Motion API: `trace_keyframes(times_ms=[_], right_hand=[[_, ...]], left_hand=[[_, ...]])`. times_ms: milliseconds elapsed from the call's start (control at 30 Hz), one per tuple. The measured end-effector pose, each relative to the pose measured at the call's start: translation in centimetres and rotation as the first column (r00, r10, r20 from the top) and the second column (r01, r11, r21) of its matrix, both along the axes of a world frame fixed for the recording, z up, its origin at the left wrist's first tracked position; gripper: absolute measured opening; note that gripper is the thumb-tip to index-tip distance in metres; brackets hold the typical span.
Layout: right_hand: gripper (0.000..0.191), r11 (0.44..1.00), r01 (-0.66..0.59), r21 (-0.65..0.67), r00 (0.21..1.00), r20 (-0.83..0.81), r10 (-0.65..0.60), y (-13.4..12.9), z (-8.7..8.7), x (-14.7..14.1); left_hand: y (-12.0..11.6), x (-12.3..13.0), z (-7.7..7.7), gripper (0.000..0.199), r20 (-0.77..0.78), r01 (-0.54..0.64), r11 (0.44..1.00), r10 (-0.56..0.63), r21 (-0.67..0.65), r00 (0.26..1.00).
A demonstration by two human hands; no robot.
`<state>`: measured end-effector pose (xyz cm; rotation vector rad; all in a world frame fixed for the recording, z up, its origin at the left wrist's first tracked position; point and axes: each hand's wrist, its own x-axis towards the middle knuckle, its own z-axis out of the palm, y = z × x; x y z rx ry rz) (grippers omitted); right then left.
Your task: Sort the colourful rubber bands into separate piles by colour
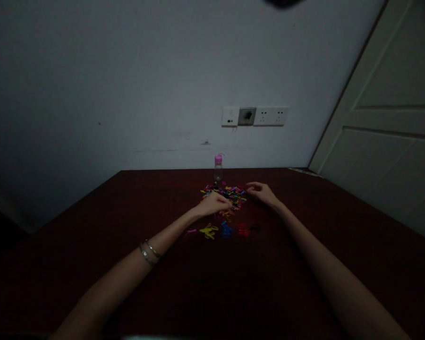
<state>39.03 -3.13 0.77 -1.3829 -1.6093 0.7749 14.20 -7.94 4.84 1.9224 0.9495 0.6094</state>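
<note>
A heap of multicoloured rubber bands (236, 192) lies on the dark red table. My left hand (214, 204) is over the heap's near left part, its fingers pinched together; whatever they hold is too small and dark to make out. At the heap's right edge rests my right hand (262, 192), fingers partly stretched and apart, with nothing visible in them. Nearer to me, small groups sit in a row: pink bands (190, 231), yellow bands (208, 231), blue bands (226, 230), red bands (243, 230) and black bands (255, 228).
Behind the heap stands a small clear bottle (218, 171) with a pink top. The table (156, 189) meets a pale wall carrying a row of sockets (255, 116). A white panelled door (386, 113) stands along the right side. The scene is dim.
</note>
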Motion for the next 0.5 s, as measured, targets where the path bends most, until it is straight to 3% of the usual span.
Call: trace_keyframes(times_ms=[133, 267, 367, 500], right_hand=[[0.031, 0.996, -0.063, -0.067, 0.997, 0.032, 0.065, -0.1, 0.1, 0.5], [0.024, 0.983, -0.142, -0.113, 0.987, 0.054, 0.149, 0.2, -0.3, 0.8], [0.020, 0.981, -0.173, -0.089, 0.982, 0.055, 0.179, 0.5, -0.6, 0.7], [0.018, 0.981, -0.185, -0.056, 0.975, 0.112, 0.190, 0.5, -0.6, 0.4]], left_hand=[[3.9, -3.5, -0.6, 0.030, 0.140, -0.261, 0.965, 0.256, 0.017, 0.957], [6.8, -7.7, -1.8, 0.034, 0.198, -0.474, 0.879, 0.474, -0.051, 0.858], [8.0, -10.0, -2.9, 0.036, 0.228, -0.547, 0.829, 0.559, -0.120, 0.797], [8.6, -11.0, -3.8, 0.039, 0.233, -0.572, 0.810, 0.585, -0.129, 0.777]])
